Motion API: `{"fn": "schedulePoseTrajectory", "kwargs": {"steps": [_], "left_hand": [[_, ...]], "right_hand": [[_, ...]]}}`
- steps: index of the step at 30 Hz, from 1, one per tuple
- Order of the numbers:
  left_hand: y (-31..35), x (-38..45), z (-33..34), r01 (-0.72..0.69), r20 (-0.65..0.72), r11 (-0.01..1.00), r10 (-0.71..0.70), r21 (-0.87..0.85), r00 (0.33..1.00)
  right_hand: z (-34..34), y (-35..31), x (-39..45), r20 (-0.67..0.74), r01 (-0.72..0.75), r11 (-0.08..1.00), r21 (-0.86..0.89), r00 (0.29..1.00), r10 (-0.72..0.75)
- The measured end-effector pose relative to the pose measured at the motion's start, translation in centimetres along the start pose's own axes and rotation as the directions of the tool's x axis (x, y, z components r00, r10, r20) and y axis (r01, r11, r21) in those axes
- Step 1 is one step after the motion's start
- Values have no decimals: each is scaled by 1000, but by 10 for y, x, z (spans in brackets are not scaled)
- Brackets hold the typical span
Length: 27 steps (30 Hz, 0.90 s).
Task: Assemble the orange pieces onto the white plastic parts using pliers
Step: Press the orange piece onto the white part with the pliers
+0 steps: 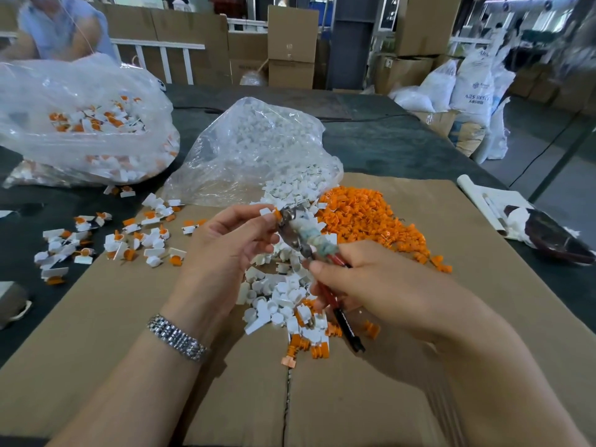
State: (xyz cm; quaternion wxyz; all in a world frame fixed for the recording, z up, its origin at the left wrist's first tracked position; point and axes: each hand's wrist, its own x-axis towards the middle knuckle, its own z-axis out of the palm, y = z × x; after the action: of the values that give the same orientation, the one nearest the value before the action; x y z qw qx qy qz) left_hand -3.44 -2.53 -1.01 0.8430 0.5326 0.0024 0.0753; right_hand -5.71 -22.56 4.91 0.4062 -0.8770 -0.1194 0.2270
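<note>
My left hand (225, 243) pinches a white plastic part (266, 210) with an orange piece (276, 214) on its end, held up over the cardboard. My right hand (371, 285) grips the red-and-black handles of the pliers (309, 246), whose metal jaws meet the orange piece. A heap of loose orange pieces (364, 217) lies to the right. White parts (277, 295) are piled below my hands and spill from a clear bag (258, 150).
Finished white-and-orange pieces (129, 240) are scattered to the left, and more fill a big clear bag (80, 124) at the back left. Flat cardboard (129, 317) covers the dark table. A dark object on white paper (548, 237) lies at right. Another person (61, 27) sits behind.
</note>
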Motion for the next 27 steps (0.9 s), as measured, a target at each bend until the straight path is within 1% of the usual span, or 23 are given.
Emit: {"fn": "schedulePoseTrajectory", "kwargs": {"steps": [3,8,12,17,19,22,25,27], "left_hand": [[0,0,0,1,-9,1000,-1,8,1000],[0,-2,2,-19,-16,997,20,81,1000],[0,-3,3,-15,-29,994,18,105,999],[-2,-3,2,4,-55,991,3,137,998],[-2,-3,1,7,-60,989,3,151,998],[-2,-2,1,2,-63,987,9,163,998],[-1,-2,2,-4,-62,985,15,172,998],[-1,-3,3,-5,-44,982,13,188,999]], "right_hand": [[4,-2,0,-2,4,1000,-17,1000,-4],[10,-1,2,-49,32,998,-59,998,-35],[18,-3,1,-103,58,981,-184,992,-78],[27,-6,5,-214,11,968,-251,975,-66],[30,-6,7,-230,1,964,-266,971,-65],[30,-3,9,-210,-3,968,-251,976,-51],[26,2,7,-138,1,989,-149,990,-22],[23,3,5,-117,-16,995,-101,993,4]]}}
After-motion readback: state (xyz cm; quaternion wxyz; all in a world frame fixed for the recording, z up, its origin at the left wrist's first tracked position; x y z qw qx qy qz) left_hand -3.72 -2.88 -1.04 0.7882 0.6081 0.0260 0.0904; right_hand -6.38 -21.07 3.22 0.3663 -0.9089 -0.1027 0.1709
